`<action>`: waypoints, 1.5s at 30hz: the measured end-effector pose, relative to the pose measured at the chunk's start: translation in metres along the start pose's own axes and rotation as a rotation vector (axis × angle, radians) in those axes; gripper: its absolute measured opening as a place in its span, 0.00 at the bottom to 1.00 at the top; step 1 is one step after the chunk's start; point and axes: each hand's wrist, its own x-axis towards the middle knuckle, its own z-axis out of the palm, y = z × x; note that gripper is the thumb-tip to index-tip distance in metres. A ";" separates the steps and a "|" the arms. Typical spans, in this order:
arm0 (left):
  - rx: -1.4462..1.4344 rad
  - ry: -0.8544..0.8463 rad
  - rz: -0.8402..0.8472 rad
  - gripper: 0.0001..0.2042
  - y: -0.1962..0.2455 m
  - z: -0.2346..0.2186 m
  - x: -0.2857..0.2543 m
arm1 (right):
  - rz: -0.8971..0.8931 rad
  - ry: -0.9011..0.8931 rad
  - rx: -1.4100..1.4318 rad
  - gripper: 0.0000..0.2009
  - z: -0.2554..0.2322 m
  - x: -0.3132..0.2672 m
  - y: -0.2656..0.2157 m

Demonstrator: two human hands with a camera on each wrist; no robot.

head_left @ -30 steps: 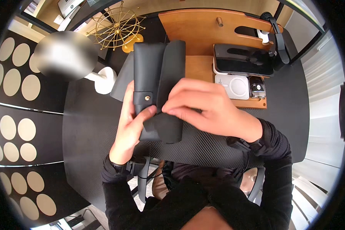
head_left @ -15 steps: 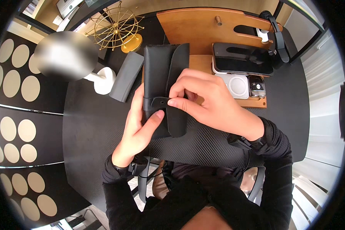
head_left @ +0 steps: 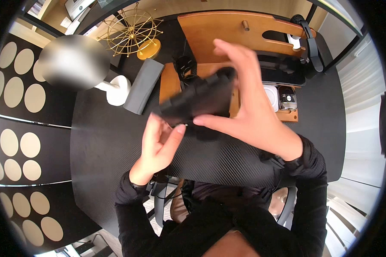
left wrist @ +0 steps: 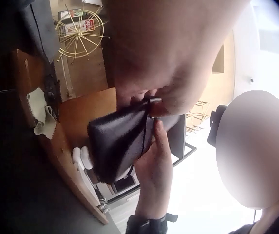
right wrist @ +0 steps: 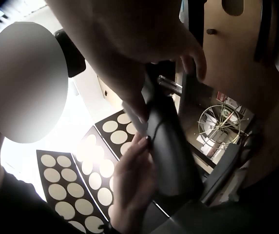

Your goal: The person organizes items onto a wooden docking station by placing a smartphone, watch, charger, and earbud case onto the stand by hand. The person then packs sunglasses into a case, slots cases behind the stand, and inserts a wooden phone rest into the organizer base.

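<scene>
A black leather-like pouch (head_left: pixel 199 100), blurred and tilted with its right end higher, is held above the desk between two hands. The left hand (head_left: pixel 156 150) grips its lower left end, thumb on the near edge. At the near edge too lies the thumb of the right hand (head_left: pixel 257 107), whose fingers reach up around the right end, at least one raised off it. The left wrist view shows the pouch (left wrist: pixel 117 141) with a strap across it and the right hand (left wrist: pixel 154 178) below. In the right wrist view the left hand (right wrist: pixel 134 183) holds the near side of the pouch (right wrist: pixel 171 156).
A grey case (head_left: pixel 143 88) lies left of a wooden organizer (head_left: pixel 214 32). Behind the pouch is a small black object (head_left: pixel 184 66), unclear. A white lamp base (head_left: pixel 118 91), a gold wheel ornament (head_left: pixel 132 34), a dark tray (head_left: pixel 283 70) and headphones (head_left: pixel 314 53) stand around the desk.
The pouch has turned from upright to slanted, its top swinging right. The right hand has let go of the strap and spread around the pouch's right end. The black object behind has come into sight.
</scene>
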 end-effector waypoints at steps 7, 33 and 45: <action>1.044 0.078 0.174 0.32 -0.002 -0.056 0.047 | 0.118 -0.194 0.085 0.18 -0.021 0.033 0.029; 0.052 0.363 -0.350 0.27 -0.048 -0.117 0.064 | -0.471 -0.262 -0.584 0.09 0.019 0.025 0.054; -0.383 -0.074 -0.469 0.36 -0.037 -0.064 0.042 | -0.129 -0.655 -0.034 0.26 0.041 -0.009 0.032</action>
